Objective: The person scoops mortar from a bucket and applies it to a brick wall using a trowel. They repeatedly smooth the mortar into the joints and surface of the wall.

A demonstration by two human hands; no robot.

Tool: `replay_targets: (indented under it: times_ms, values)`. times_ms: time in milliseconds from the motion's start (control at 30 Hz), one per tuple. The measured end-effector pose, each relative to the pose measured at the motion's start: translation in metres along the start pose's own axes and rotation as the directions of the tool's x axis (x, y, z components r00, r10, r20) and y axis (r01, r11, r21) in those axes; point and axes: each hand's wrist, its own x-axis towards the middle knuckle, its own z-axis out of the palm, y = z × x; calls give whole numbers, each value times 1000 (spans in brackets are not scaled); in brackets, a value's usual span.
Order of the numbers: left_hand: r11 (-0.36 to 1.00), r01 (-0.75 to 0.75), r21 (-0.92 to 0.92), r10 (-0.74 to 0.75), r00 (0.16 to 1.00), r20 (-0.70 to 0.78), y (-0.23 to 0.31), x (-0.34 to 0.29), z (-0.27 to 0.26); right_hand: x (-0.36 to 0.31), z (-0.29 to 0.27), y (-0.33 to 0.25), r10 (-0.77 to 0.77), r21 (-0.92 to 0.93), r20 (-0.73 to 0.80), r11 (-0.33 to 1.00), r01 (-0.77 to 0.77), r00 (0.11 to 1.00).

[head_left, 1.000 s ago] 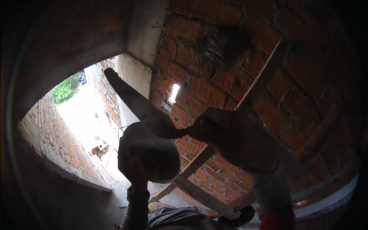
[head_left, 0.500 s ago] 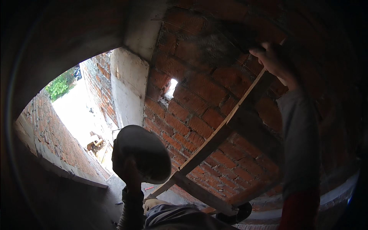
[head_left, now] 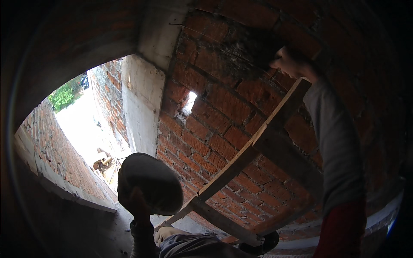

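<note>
Left hand [head_left: 137, 202]: closed on a dark round bowl [head_left: 157, 185], held tilted to the left of the long timber beam [head_left: 223, 176], near the beam's lower end. The bowl's contents, if any, cannot be told in the shadow. Right hand [head_left: 287, 63]: raised just above the beam's upper end, fingers partly curled; whether it grips anything cannot be told. A dark rough patch [head_left: 245, 51] on the brick wall [head_left: 232, 101] lies beside this hand, left of the beam's upper end.

Obstructions: the beam itself slants across the wall, with one crosspiece [head_left: 223, 222] branching right near its lower end and a second timber [head_left: 282, 150] branching right midway. A thin line [head_left: 206, 35] runs over the dark patch and down toward the beam's upper end.

Surroundings: left of the beam, a small bright hole [head_left: 189, 102] pierces the wall; beyond it stands a pale concrete column [head_left: 140, 103]. Farther left of the beam is a sunlit opening [head_left: 79, 118], green foliage [head_left: 64, 95] visible through it. A black rounded object [head_left: 264, 243] sits right of the beam's lower end.

Markings: the bowl's surface is too dark to read.
</note>
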Motion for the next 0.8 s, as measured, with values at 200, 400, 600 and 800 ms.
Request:
replay_targets:
  times_ms: [200,400,600,800]
  values:
    - [971,164,-174,-168,986,-7,5,4,-6,20,-5,14,-8,145,42,989,2,999]
    - [973,161,-167,-166,986,-16,11,4,-4,-1,-33,18,-95,100,-14,990,96,995]
    - [969,185,-166,-191,981,-21,10,-1,-3,-16,-50,21,47,94,-60,995,-41,997]
    - [973,150,-175,-150,989,13,5,-2,-4,-58,-48,17,-209,-320,-433,945,67,877]
